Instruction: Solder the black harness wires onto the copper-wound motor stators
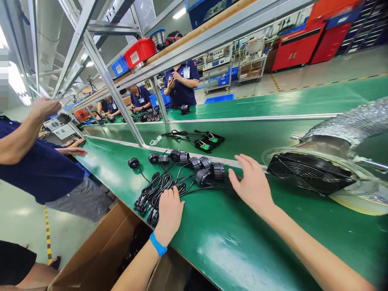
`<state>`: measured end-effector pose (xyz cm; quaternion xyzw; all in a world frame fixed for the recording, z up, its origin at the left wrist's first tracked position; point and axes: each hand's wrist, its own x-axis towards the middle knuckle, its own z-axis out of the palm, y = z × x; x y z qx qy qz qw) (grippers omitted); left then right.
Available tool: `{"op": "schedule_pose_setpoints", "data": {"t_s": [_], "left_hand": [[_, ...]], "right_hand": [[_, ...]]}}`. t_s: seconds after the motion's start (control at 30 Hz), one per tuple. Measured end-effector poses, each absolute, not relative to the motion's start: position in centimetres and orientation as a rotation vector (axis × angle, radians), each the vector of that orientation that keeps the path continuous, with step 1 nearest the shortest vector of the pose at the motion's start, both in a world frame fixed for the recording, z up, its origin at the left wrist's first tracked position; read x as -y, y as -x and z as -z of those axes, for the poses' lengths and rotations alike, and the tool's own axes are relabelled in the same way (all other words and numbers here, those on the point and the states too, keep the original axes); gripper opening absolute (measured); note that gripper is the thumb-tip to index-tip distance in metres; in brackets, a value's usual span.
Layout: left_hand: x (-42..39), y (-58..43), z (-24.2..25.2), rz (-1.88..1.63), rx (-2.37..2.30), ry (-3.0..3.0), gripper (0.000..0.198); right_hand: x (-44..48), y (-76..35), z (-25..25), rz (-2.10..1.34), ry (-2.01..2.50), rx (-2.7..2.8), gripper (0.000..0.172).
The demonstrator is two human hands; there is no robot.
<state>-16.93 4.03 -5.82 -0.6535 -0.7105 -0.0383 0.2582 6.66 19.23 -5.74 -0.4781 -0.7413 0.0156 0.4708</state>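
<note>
My left hand (pixel 170 212), a blue band on its wrist, is over a bundle of black cables (pixel 156 186) on the green bench, its fingers curled onto them. The fingertips are partly hidden among the cables. My right hand (pixel 253 184) has its thumb and fingers apart, just right of a cluster of black round ribbed caps (pixel 218 170). A dark part beneath its thumb is blurred. The cables run from these caps to black connectors (pixel 145 204) near the bench's front edge. A single cap (pixel 133 163) lies apart at the left.
A black fan (pixel 309 171) with a foil duct (pixel 354 125) stands at right. Open black housings with green boards (pixel 209 142) lie beyond a metal rail. An open cardboard box (pixel 100 242) is below the bench edge. A person (pixel 45 161) stands left; others work across.
</note>
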Motion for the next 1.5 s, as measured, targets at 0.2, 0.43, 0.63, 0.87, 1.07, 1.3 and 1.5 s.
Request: {"op": "schedule_pose_setpoints", "data": {"t_s": [0.2, 0.43, 0.63, 0.87, 1.07, 1.3, 1.5], "left_hand": [[-3.0, 14.8, 5.4, 0.104, 1.955, 1.985, 0.022], [-3.2, 15.1, 2.1, 0.307, 2.089, 2.385, 0.028], [-10.7, 14.5, -1.0, 0.34, 1.867, 2.599, 0.054], [-15.0, 13.8, 0.1, 0.208, 1.644, 2.895, 0.078], [-13.8, 15.6, -0.2, 0.794, 1.707, 3.009, 0.071], [-15.8, 17.5, -0.2, 1.868, 1.998, 2.678, 0.082], [-17.6, 17.4, 0.1, 1.264, 2.22, 2.083, 0.074]], "right_hand": [[-26.5, -7.2, 4.9, -0.423, 1.486, 1.696, 0.075], [-27.7, -7.0, 3.3, -0.493, 1.409, 1.787, 0.023], [-22.6, -8.4, 0.5, -0.324, 1.226, 1.801, 0.037], [-15.9, -13.3, -1.9, -0.14, 1.022, 1.779, 0.037], [-12.0, -16.9, -1.7, -0.371, 1.136, 1.619, 0.045], [-6.9, -19.5, 0.9, -0.659, 1.395, 1.491, 0.053], [-1.4, -18.2, 5.8, -0.923, 1.394, 1.393, 0.063]]}}
